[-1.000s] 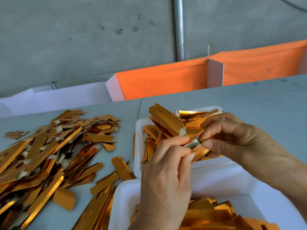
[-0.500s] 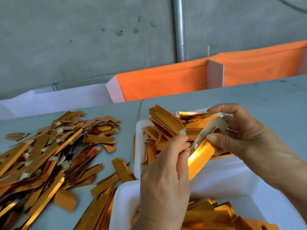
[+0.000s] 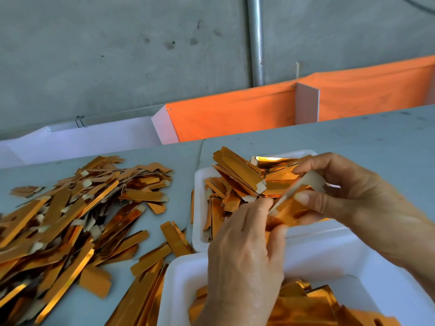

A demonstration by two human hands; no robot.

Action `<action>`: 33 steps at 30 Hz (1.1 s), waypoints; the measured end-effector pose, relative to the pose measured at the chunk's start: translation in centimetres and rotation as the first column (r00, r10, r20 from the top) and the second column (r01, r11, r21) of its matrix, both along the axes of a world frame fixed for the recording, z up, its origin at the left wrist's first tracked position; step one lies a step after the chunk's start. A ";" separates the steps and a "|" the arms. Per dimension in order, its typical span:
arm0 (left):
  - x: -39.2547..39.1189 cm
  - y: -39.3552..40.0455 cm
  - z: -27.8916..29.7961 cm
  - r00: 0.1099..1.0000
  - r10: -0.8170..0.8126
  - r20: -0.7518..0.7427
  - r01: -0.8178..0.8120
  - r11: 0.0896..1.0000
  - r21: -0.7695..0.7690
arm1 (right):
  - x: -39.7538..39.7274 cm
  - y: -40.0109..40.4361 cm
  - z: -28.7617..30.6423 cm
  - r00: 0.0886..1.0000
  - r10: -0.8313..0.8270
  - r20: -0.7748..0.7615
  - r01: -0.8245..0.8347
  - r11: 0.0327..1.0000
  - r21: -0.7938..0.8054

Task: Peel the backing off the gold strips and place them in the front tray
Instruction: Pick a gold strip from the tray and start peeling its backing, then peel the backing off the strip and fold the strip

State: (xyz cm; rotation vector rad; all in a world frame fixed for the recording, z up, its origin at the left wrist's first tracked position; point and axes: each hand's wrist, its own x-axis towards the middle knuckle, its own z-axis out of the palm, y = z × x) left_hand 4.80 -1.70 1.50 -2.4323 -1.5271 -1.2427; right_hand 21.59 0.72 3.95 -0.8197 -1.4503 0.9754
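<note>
Peeling is in the middle: one gold strip is half separated from its backing, and many strips wait.

The left hand (image 3: 244,252) pinches the lower end of the gold strip (image 3: 288,211) between thumb and curled fingers, and the right hand (image 3: 348,196) pinches the pale backing (image 3: 308,183), which is lifted away from the foil at the upper end but joined to it near the left fingertips. Both hands work above the gap between the two white trays. I judge the near tray (image 3: 313,252), at the bottom, is the front tray; it already holds a layer of bare gold pieces. The far tray (image 3: 199,208) is full of strips with pale tabs, and a big pile of strips (image 3: 70,215) lies on the table (image 3: 376,147), so much work is left.
</note>
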 end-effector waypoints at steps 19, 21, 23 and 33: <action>0.0 0.1 -0.8 0.977 0.030 0.209 -0.007 0.994 -0.111 | -2.8 -1.1 -0.4 0.812 -0.388 0.437 0.271 0.912 0.306; -0.1 0.2 -1.0 0.978 0.045 0.204 -0.024 0.994 -0.106 | -3.3 -1.1 -0.7 0.820 -0.398 0.411 0.294 0.909 0.295; -0.2 0.3 -1.1 0.977 0.043 0.211 -0.023 0.995 -0.096 | -3.5 -0.9 -1.3 0.861 -0.368 0.351 0.317 0.928 0.195; 0.0 -0.1 -0.6 0.974 0.008 0.225 0.015 0.995 -0.101 | -3.3 -0.7 -0.7 0.937 -0.231 0.260 0.250 0.967 -0.041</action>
